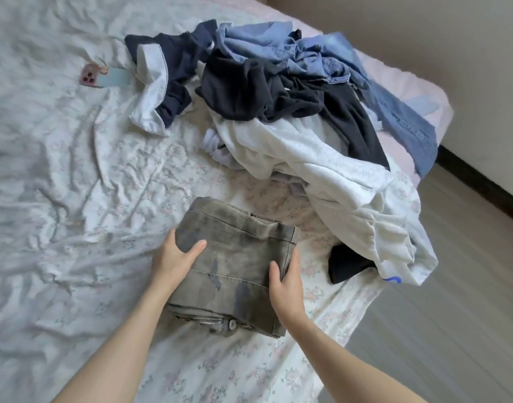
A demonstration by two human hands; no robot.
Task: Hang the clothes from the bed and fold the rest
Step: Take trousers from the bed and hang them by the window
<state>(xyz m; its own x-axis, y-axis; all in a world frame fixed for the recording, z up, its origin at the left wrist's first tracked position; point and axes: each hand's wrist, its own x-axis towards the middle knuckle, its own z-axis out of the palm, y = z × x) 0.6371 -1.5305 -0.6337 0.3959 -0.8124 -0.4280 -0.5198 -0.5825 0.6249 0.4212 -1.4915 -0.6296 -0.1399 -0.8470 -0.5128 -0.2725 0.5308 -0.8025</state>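
While lying folded on the bed (60, 175) near its front edge, gripped from both sides — folded grey trousers (235, 257). Left hand (174, 260) clasping the left edge, thumb on top; right hand (287, 289) clasping the right edge, fingers curled around. Behind, well apart — unfolded pile of clothes (293, 106): denim, dark and white pieces. Further left, a phone (89, 75).

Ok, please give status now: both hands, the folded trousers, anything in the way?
Left hand and right hand grip folded grey-brown denim trousers at its sides. Trousers lie flat on floral bedsheet. Unfolded clothes pile beyond, apart from it.
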